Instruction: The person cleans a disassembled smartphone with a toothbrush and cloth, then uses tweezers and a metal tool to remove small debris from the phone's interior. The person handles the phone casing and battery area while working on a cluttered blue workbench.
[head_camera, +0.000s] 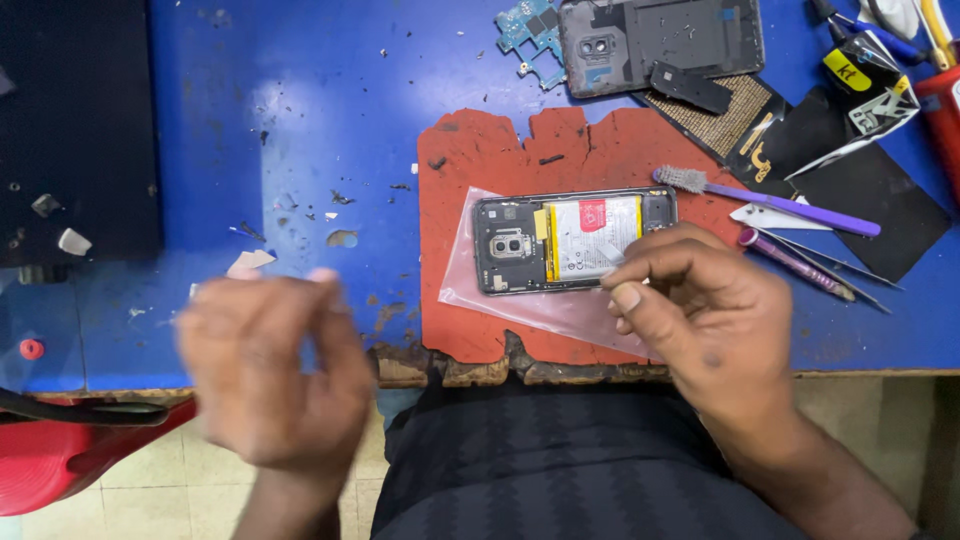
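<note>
The opened phone (573, 242) lies lengthwise left-to-right, touching the right hand (700, 310), whose fingertips pinch at its battery; the blurred left hand (270, 370), loosely curled and empty, hovers well apart.

Opened phone (573, 242), battery exposed, lying on a clear bag (530, 305) atop a red mat (480, 160) on the blue table (300, 120). Right hand (695, 310), at the phone's 4 o'clock, pinches a small pale piece at the battery's edge. Left hand (270, 365), blurred, at 8 o'clock, touches nothing. Purple brush (765, 200) and tweezers (815, 262) lie at 3 o'clock.
</note>
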